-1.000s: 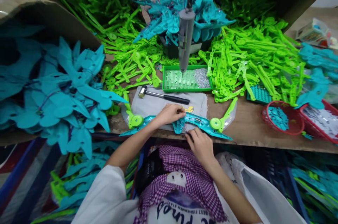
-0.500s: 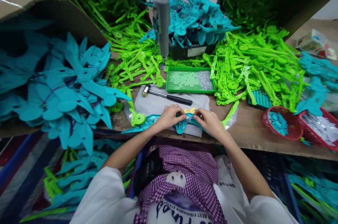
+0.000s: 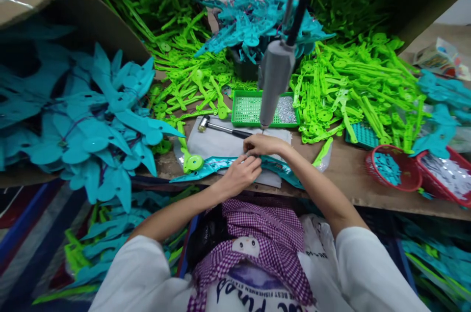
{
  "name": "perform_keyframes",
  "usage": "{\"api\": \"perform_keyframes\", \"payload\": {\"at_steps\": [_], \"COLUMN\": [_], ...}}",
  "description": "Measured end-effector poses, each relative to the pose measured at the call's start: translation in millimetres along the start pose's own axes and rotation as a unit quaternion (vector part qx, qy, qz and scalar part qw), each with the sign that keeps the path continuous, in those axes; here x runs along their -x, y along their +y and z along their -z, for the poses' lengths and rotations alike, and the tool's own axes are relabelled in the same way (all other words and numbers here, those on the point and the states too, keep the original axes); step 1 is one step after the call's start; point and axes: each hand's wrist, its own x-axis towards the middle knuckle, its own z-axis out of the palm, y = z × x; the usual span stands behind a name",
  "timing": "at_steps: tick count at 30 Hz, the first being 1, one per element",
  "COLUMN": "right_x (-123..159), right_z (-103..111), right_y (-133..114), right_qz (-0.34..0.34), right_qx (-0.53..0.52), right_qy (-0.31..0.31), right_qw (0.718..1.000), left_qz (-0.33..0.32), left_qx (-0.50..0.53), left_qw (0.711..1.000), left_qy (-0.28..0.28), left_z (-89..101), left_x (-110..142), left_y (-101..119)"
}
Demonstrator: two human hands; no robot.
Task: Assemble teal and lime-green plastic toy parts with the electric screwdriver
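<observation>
A long turquoise plastic part [image 3: 215, 167] with a thin wire lies across the grey cloth [image 3: 209, 143] before me. My left hand [image 3: 241, 173] is closed on its middle. Just above and overlapping it, my right hand [image 3: 264, 145] has curled fingers. A hanging grey power screwdriver [image 3: 275, 76] leans down with its bit running into my right hand, which seems to grip it; the fingertips are partly hidden. Behind the hands lies a small hammer [image 3: 224, 128] with a black grip, its handle end covered by my right hand.
A green tray [image 3: 248, 123] of small screws stands behind the cloth. Lime-green plastic parts [image 3: 331, 91] heap on both sides. Turquoise parts [image 3: 106, 125] pile at left and in a black bin at the back. Red baskets [image 3: 410, 182] of small pieces sit at right.
The power screwdriver has come down, forward and to the right, to my right hand. My right hand has moved left and up, beside my left hand. A yellow piece near the hands is no longer visible.
</observation>
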Motion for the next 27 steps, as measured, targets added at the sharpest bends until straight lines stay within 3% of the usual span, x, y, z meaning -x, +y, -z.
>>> {"api": "perform_keyframes", "payload": {"at_steps": [3,7,13,19,22,27], "right_x": [1,10,51,109,125,127], "right_z": [1,-2,-15,-53,-74,-87], "right_y": [6,6,-8,1,6,1], "right_qz": [0.013,-0.016,-0.011,-0.090,-0.163,-0.230], "right_qx": [-0.063,-0.101,-0.090,-0.077,0.002,0.151], "right_qy": [-0.009,0.046,0.268,0.405,0.426,0.384], "right_qw": [0.998,0.994,0.959,0.906,0.890,0.881], "left_qz": [-0.053,-0.081,-0.063,-0.095,-0.072,0.016], "left_qx": [0.000,0.000,0.040,0.064,0.056,0.140], "left_qw": [0.999,0.996,0.991,0.982,0.974,0.953], "left_qy": [0.002,-0.041,-0.108,-0.150,-0.206,-0.268], "left_z": [4.1,7.3,15.5,35.3,36.3,30.2], "left_x": [-6,-13,-29,-51,-62,-76], "left_y": [-4,-8,-16,-19,-21,-30]}}
